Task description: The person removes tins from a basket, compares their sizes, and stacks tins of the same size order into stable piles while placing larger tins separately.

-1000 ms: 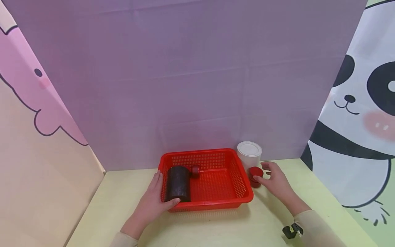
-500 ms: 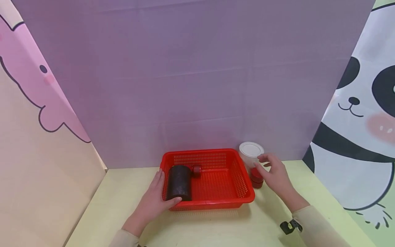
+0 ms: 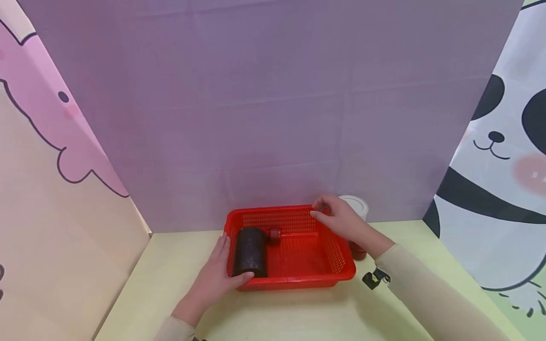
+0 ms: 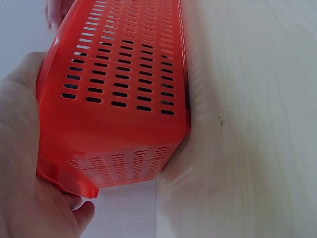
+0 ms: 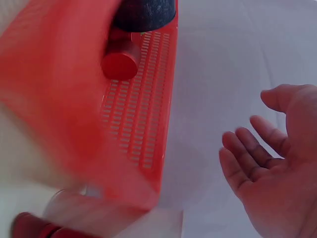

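My left hand [image 3: 213, 279] grips the near left corner of a red plastic basket [image 3: 298, 280], thumb on the front rim and fingers along the left side. The left wrist view shows fingertips curled over the rim [image 4: 59, 178]. Inside, at the left, lies a black cylinder [image 3: 250, 253] with a small red cylindrical piece [image 3: 275, 235] beside it. Above the basket's far right corner hovers my right hand [image 3: 339, 220], fingers loosely bent. Nothing is between its fingers in the right wrist view, where the palm [image 5: 277, 183] shows.
Behind my right hand, a white lidded canister [image 3: 357, 204] stands close to the basket's right side. A dark red jar-like piece [image 3: 358, 252] in front of it is partly hidden by my wrist. A purple cloth backdrop [image 3: 256, 118] rises behind the pale table [image 3: 298, 312].
My right hand has left the red piece beside the basket, rising and moving left to the basket's far right corner. My left hand keeps its hold on the basket.
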The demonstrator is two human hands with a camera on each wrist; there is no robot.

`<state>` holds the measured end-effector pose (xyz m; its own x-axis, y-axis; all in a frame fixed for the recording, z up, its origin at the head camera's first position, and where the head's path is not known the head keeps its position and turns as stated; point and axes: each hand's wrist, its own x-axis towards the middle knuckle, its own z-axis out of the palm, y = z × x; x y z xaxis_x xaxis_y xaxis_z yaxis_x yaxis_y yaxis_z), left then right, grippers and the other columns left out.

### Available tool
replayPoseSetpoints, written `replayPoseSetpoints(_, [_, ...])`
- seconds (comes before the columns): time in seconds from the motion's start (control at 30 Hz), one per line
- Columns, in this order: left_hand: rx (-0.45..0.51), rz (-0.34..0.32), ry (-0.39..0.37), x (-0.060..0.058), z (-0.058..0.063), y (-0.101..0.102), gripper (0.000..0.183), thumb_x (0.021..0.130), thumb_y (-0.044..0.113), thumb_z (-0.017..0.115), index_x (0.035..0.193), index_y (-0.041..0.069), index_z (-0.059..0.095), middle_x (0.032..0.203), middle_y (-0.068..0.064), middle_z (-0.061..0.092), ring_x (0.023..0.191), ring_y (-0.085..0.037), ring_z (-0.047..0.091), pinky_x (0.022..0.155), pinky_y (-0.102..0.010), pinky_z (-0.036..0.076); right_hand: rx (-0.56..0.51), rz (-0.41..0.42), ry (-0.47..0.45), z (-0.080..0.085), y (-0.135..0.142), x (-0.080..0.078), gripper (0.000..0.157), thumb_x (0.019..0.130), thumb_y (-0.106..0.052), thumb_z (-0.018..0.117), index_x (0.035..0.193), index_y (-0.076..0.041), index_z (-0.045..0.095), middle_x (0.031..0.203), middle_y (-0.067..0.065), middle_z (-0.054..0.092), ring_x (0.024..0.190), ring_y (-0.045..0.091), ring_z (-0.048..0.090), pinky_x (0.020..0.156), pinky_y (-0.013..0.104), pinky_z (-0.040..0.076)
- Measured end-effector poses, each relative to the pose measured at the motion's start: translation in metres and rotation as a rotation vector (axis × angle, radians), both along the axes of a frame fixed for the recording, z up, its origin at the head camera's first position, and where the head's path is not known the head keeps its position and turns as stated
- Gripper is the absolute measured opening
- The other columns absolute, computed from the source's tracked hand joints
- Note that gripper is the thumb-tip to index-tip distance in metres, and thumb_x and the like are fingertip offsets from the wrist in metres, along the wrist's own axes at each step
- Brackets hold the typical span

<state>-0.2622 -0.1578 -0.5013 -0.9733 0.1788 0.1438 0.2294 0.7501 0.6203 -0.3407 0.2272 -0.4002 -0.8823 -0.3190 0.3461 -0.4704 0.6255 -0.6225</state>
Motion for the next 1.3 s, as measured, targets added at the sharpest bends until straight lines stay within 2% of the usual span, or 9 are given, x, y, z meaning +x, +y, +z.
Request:
replayPoseSetpoints(0.2, [0.001,0.015,-0.027,0.004,-0.004,0.001,0.136,0.079,0.071,0.089,0.178,0.01,0.019,0.184,-0.012,0.017,0.168,-0.039,0.021,0.114,-0.065,0.052,0.074,0.104,-0.047,0.0,-0.034,-0.021,0.011,0.104,-0.016,0.077,0.113,-0.01,0.073,0.108,0.004,0.074,0.104,0.023,0.07,0.097,0.048,0.061])
replayPoseSetpoints(0.37, [0.005,0.009,-0.021,0.007,-0.004,0.002,0.135,0.08,0.071,0.089,0.177,0.008,0.02,0.184,-0.013,0.018,0.168,-0.039,0.021,0.117,-0.065,0.049,0.044,0.167,-0.084,0.002,-0.059,-0.031,0.013,0.104,-0.016,0.078,0.115,-0.011,0.074,0.107,0.002,0.075,0.104,0.023,0.071,0.099,0.047,0.061])
replayPoseSetpoints(0.47, [0.003,0.003,-0.008,0.006,-0.001,0.002,0.134,0.081,0.071,0.087,0.177,0.008,0.02,0.184,-0.013,0.017,0.168,-0.039,0.021,0.118,-0.066,0.047,0.05,0.182,-0.086,0.0,-0.071,-0.038,0.019,0.101,-0.014,0.082,0.117,-0.01,0.073,0.109,0.004,0.075,0.105,0.024,0.071,0.099,0.046,0.062])
replayPoseSetpoints(0.6, [0.002,0.016,-0.024,0.005,0.002,0.004,0.134,0.08,0.071,0.089,0.178,0.01,0.02,0.184,-0.012,0.018,0.167,-0.039,0.023,0.116,-0.066,0.05,0.125,0.191,-0.093,-0.008,-0.083,-0.049,0.034,0.096,-0.017,0.088,0.125,-0.009,0.072,0.119,0.01,0.075,0.109,0.025,0.071,0.101,0.042,0.063])
replayPoseSetpoints(0.77, [-0.004,0.019,-0.033,0.003,0.001,0.005,0.136,0.079,0.072,0.088,0.178,0.011,0.019,0.185,-0.011,0.017,0.167,-0.038,0.023,0.116,-0.065,0.05,0.197,0.225,-0.111,-0.017,-0.092,-0.059,0.047,0.093,-0.015,0.091,0.133,-0.006,0.07,0.13,0.015,0.073,0.118,0.03,0.069,0.105,0.047,0.061])
replayPoseSetpoints(0.93, [0.0,0.016,-0.026,0.0,0.003,0.004,0.135,0.08,0.072,0.087,0.178,0.01,0.018,0.185,-0.011,0.016,0.168,-0.039,0.023,0.116,-0.065,0.049,0.238,0.245,-0.166,-0.027,-0.094,-0.066,0.056,0.09,-0.016,0.095,0.139,-0.011,0.07,0.137,0.01,0.07,0.126,0.029,0.064,0.111,0.052,0.058])
replayPoseSetpoints(1.03, [-0.003,0.013,-0.026,0.0,0.004,0.004,0.134,0.081,0.071,0.088,0.178,0.01,0.018,0.184,-0.012,0.017,0.167,-0.04,0.022,0.117,-0.065,0.049,0.264,0.258,-0.178,-0.032,-0.093,-0.068,0.058,0.089,-0.017,0.095,0.141,-0.013,0.07,0.138,0.006,0.068,0.128,0.028,0.062,0.111,0.052,0.058])
replayPoseSetpoints(1.2, [-0.006,0.007,-0.023,0.003,0.006,0.004,0.134,0.082,0.071,0.087,0.178,0.009,0.018,0.184,-0.012,0.017,0.168,-0.039,0.022,0.117,-0.064,0.049,0.27,0.275,-0.202,-0.037,-0.093,-0.065,0.059,0.09,-0.017,0.095,0.143,-0.013,0.07,0.141,0.007,0.067,0.13,0.03,0.062,0.11,0.053,0.058])
replayPoseSetpoints(1.3, [-0.004,0.011,-0.03,0.002,0.006,0.005,0.135,0.08,0.07,0.089,0.178,0.01,0.018,0.184,-0.012,0.017,0.168,-0.039,0.022,0.114,-0.065,0.052,0.284,0.276,-0.211,-0.042,-0.094,-0.066,0.059,0.09,-0.017,0.094,0.144,-0.015,0.07,0.142,0.005,0.068,0.128,0.027,0.062,0.11,0.05,0.059])
